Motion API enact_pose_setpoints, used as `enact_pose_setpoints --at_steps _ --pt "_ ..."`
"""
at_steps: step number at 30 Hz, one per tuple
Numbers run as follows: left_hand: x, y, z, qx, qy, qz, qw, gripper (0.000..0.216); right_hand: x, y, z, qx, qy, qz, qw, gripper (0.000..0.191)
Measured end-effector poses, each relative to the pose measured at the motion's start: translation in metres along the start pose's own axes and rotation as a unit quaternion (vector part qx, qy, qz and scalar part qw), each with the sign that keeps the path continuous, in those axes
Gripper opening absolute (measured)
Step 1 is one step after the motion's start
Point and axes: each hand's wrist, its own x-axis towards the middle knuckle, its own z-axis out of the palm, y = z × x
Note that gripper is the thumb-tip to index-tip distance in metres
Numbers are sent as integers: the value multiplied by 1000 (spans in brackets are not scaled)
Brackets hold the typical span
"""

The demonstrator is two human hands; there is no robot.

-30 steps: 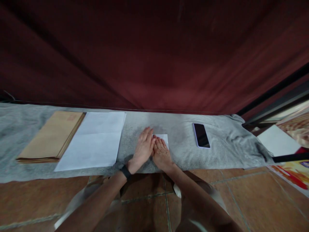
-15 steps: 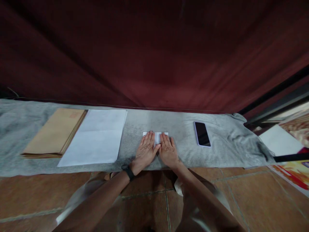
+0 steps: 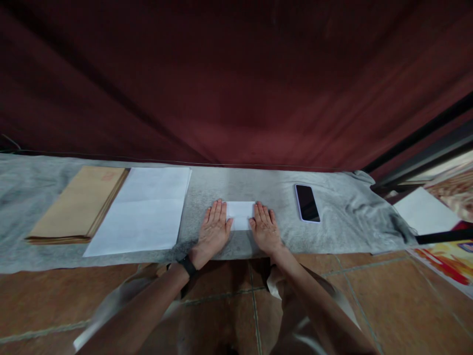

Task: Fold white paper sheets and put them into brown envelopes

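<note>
A small folded piece of white paper point(image 3: 240, 215) lies flat on the grey cloth point(image 3: 236, 183) in front of me. My left hand point(image 3: 214, 228) rests palm down at its left edge, fingers stretched out, with a black band on the wrist. At the paper's right edge my right hand point(image 3: 266, 229) also lies flat, fingers pointing away from me. Between the two hands the middle of the paper shows. Both palms are hidden, and neither hand grips anything.
To the left lie a stack of white paper sheets point(image 3: 142, 209) and a stack of brown envelopes point(image 3: 77, 203). A phone point(image 3: 307, 203) rests to the right. Behind the cloth hangs a dark red curtain point(image 3: 236, 98). Tiled floor point(image 3: 221, 315) shows below the front edge.
My hands have slid apart, the left one leftward and the right one rightward, uncovering more of the folded paper. Both remain flat.
</note>
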Motion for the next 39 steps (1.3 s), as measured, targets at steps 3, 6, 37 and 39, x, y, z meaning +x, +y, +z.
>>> enact_pose_setpoints --at_steps 3,6,37,39 --pt "-2 -8 1 2 6 -8 1000 63 1 5 -7 -5 -3 16 1000 53" --pt "-3 -12 1 9 10 -17 1000 64 8 4 -19 2 -28 55 998 48" --pt "0 0 -10 -47 12 46 998 60 67 19 -16 237 -54 208 947 15" --pt "-4 7 -12 -63 6 98 993 58 67 20 -16 207 -52 203 956 15"
